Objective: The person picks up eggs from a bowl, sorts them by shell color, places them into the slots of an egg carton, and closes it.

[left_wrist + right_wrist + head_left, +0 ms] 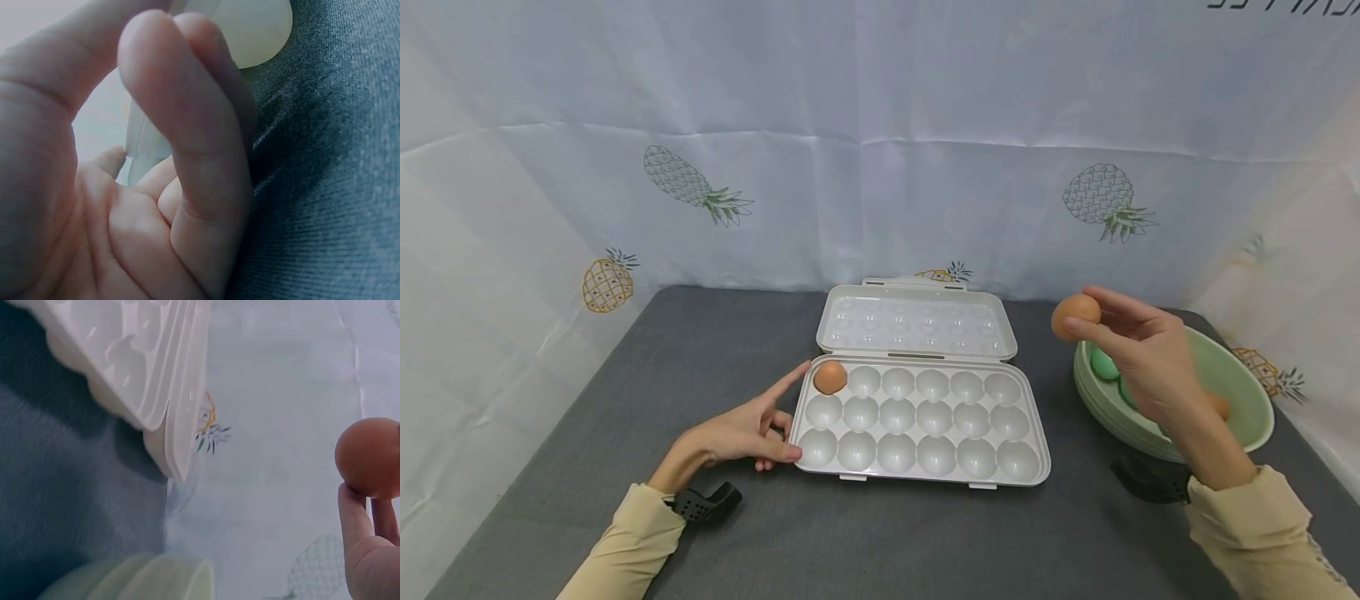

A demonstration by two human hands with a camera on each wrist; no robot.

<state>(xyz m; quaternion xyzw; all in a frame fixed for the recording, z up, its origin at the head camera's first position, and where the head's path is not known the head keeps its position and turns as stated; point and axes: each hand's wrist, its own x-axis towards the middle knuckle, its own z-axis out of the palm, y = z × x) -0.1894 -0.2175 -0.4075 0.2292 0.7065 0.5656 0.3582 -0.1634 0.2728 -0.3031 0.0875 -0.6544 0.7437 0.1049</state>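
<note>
A brown egg (1077,317) is pinched between the thumb and fingers of my right hand (1150,358), raised above the left rim of a pale green bowl (1251,392). The same egg (372,456) shows at the right edge of the right wrist view. My left hand (741,429) is at the left side of a white egg tray (917,479). Its index finger stretches to the back left corner and its thumb touches the front left corner; the other fingers bend under. Another brown egg (831,377) sits in the tray's back left cup.
The tray's hinged lid (917,321) lies folded back behind it. Inside the bowl are green eggs (1105,364) and an orange-brown one (1217,406), partly hidden by my right arm. A dark grey cloth (715,350) covers the table; a pineapple-print curtain (880,208) hangs behind.
</note>
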